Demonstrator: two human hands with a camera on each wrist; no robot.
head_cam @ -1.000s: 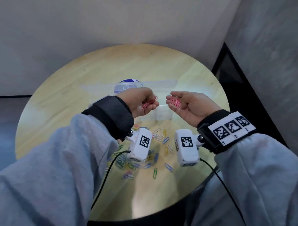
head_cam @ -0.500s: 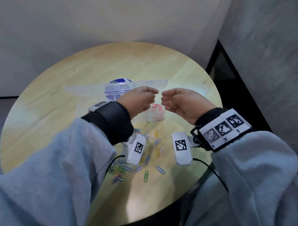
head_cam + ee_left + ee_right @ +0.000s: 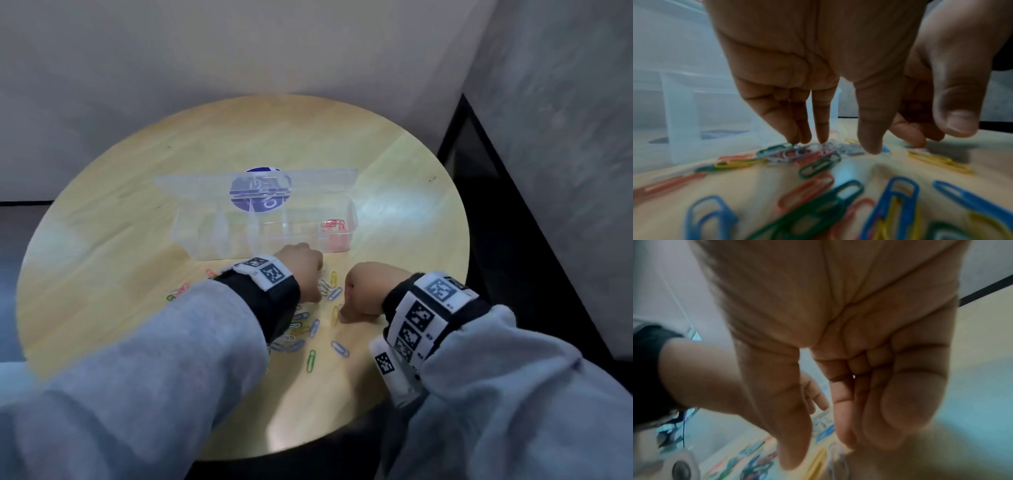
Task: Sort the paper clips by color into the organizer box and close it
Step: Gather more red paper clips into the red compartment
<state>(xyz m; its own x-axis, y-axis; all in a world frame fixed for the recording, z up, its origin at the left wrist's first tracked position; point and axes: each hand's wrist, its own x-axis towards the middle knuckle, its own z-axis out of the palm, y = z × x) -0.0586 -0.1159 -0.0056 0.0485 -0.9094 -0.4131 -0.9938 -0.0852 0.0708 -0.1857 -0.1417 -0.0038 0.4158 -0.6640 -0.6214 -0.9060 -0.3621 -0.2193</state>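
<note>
The clear organizer box (image 3: 219, 248) stands open on the round table, its lid (image 3: 191, 185) raised behind. Pink clips (image 3: 334, 226) lie in its rightmost compartment. Loose coloured clips (image 3: 301, 329) are scattered in front of the box. My left hand (image 3: 303, 270) reaches down into them; in the left wrist view my left hand (image 3: 844, 144) points straight fingers at a tangled clip pile (image 3: 797, 153), fingertips touching it, nothing pinched. My right hand (image 3: 363, 291) is low beside it, thumb near a yellow clip (image 3: 335, 314). My right hand (image 3: 821, 452) holds nothing in the right wrist view.
A blue round sticker (image 3: 261, 192) shows through the box. A few clips (image 3: 178, 291) lie apart at the left. The wooden table (image 3: 102, 240) ends close behind my wrists. A wall and a dark gap (image 3: 513, 240) are on the right.
Both hands have dropped from above the box's right compartment down to the loose clips in front of it. The pink clips they held earlier now lie in that compartment.
</note>
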